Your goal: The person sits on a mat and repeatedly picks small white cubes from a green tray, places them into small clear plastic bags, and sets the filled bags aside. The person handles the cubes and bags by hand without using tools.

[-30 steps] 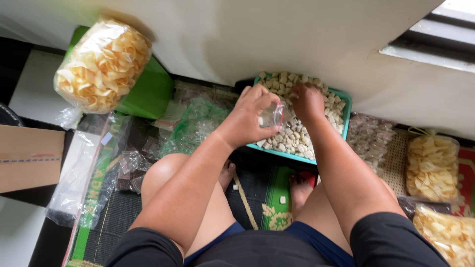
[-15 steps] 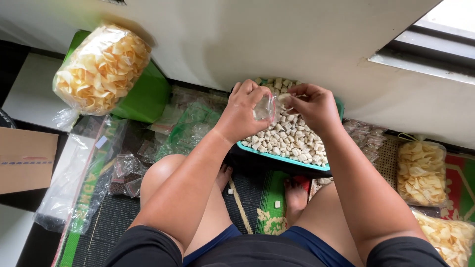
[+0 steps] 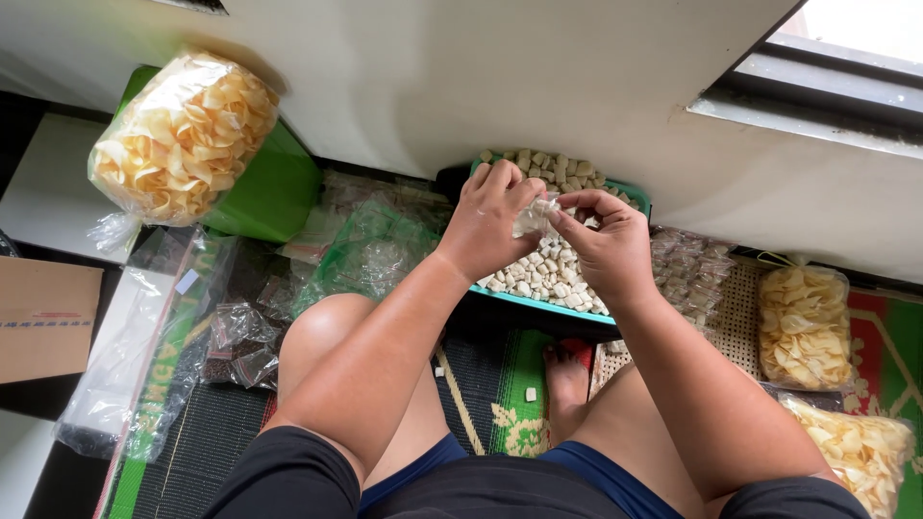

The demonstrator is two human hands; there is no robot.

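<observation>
The person sits on the floor with bare knees up, and both hands meet over a tray of snacks. The left hand [image 3: 490, 226] pinches a small clear bag [image 3: 535, 215] with its thumb and fingers closed on the bag's left side. The right hand [image 3: 606, 238] pinches the same bag from the right, fingertips pressed on the plastic. The bag hangs between the two hands, just above the snack pieces.

Half a second ago the hands were a little farther apart, and the right hand was touching the bag's edge. Now they are closer together, and both are gripping the bag. A second ago the right hand was down on the pale pieces in the tray. Now it is up off them.

The teal tray [image 3: 538, 302] sits far in front of the person, right against the white wall. It is full of small pale chunks [image 3: 548, 269].

Far to the left, a big clear bag of yellow curly chips [image 3: 183, 139] rests on a green box [image 3: 274, 192]. Near it lie loose clear plastic bags [image 3: 370, 250] on the floor. To the right sit two more bags of yellow chips [image 3: 803, 327], one nearer than the other. A woven mat [image 3: 500, 384] lies under the person's legs, and one pale chunk [image 3: 530, 394] sits on it beside a bare foot [image 3: 567, 384].
</observation>
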